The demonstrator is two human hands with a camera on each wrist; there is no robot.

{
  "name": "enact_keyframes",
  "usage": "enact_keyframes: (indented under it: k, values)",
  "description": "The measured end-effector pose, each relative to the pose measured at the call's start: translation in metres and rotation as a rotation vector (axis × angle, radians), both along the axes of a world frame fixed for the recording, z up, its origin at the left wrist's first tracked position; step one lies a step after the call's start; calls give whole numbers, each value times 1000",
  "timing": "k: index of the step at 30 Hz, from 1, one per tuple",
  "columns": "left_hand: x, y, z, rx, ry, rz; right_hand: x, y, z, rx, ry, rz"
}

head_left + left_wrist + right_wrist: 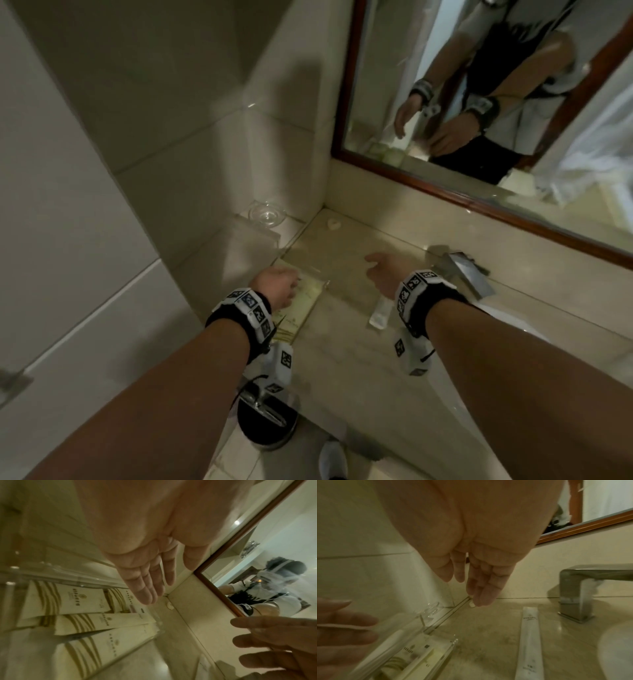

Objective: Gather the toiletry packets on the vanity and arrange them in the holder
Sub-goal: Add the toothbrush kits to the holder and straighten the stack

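A clear acrylic holder (317,291) stands at the vanity's left, with several cream packets with gold stripes (102,622) lying inside it. My left hand (279,284) hovers over the holder, fingers straight and empty (147,588). One long white packet (380,313) lies loose on the counter right of the holder (419,649), seen lengthwise in the right wrist view (529,642). My right hand (383,270) hangs above the counter just past that packet, fingers relaxed and pointing down (479,589), holding nothing.
A square metal faucet (459,270) stands to the right, with the white basin (616,649) beside it. A glass dish (267,212) sits on a side ledge. A small white object (334,224) lies in the back corner. A wood-framed mirror (479,202) lines the back wall.
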State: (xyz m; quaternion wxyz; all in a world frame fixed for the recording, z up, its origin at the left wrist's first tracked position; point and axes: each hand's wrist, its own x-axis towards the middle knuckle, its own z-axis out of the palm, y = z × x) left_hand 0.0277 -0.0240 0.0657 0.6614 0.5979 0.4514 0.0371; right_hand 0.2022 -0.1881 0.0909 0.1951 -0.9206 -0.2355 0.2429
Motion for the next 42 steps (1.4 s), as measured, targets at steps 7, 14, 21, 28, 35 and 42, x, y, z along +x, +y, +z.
enact_keyframes:
  k: [7,14,21,28,35,42]
  values:
    - [48,-48,42,-27,-67,-169,27,-67,25,86,17,-204]
    - [110,-101,51,-28,-76,-202,62,-132,41,117,49,-300]
    - [139,-154,32,-40,29,-149,82,-181,37,259,304,-356]
    - [137,-173,5,-35,132,-139,90,-185,3,349,526,-351]
    - [138,-158,-23,-54,200,-113,85,-161,-31,376,636,-419]
    - [158,-131,-53,-93,263,-140,92,-139,-50,345,668,-473]
